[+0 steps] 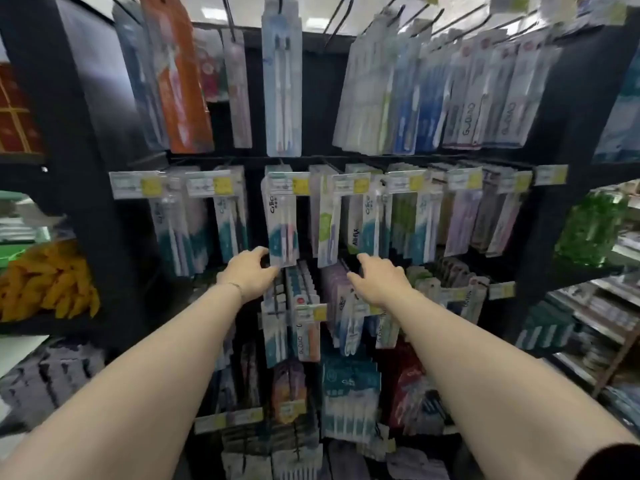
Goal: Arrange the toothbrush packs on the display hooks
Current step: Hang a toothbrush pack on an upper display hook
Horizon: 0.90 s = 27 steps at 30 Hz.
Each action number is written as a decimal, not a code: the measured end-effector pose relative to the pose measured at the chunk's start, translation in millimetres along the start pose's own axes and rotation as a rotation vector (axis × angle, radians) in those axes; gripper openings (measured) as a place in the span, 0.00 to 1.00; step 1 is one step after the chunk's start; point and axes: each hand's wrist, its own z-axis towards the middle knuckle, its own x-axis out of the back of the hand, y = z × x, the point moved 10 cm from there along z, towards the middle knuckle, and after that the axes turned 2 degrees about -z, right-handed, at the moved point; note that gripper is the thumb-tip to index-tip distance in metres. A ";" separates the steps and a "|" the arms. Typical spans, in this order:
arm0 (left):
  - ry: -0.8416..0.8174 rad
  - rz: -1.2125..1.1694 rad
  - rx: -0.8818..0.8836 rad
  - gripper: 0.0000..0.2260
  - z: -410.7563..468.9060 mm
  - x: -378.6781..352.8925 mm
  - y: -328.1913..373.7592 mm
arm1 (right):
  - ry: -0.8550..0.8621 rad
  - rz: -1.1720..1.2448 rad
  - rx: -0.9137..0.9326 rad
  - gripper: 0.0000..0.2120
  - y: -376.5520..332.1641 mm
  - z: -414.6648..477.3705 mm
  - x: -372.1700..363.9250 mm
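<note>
So our left hand (249, 271) pinches the bottom corner of a toothbrush pack (282, 216) hanging in the middle row, while our right hand (381, 280) hovers loosely spread nearby. Yank sideways and we'd probably tear it loose.

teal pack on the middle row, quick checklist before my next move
1. Left hand at the teal pack: ok, fingers at its lower corner.
2. Firm grip on it: cannot tell, blurred.
3. Pack seated on its hook: cannot tell, the price tag covers the top.
4. Right hand free: ok, open and holding nothing.
5. White pack beside it clear: ok, a gap separates them.
</note>
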 end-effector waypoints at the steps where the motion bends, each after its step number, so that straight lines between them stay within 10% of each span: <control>1: -0.009 0.050 0.012 0.24 4.6 -2.5 -0.7 | -0.009 -0.018 0.027 0.25 -2.5 8.2 -2.5; 15: 0.012 0.456 -0.011 0.22 85.3 -4.1 -37.1 | -0.035 0.125 0.281 0.22 -91.2 111.6 -35.1; 27: 0.366 -0.309 -0.202 0.11 134.4 12.2 -2.9 | 0.441 0.731 0.057 0.17 -89.9 172.0 -19.3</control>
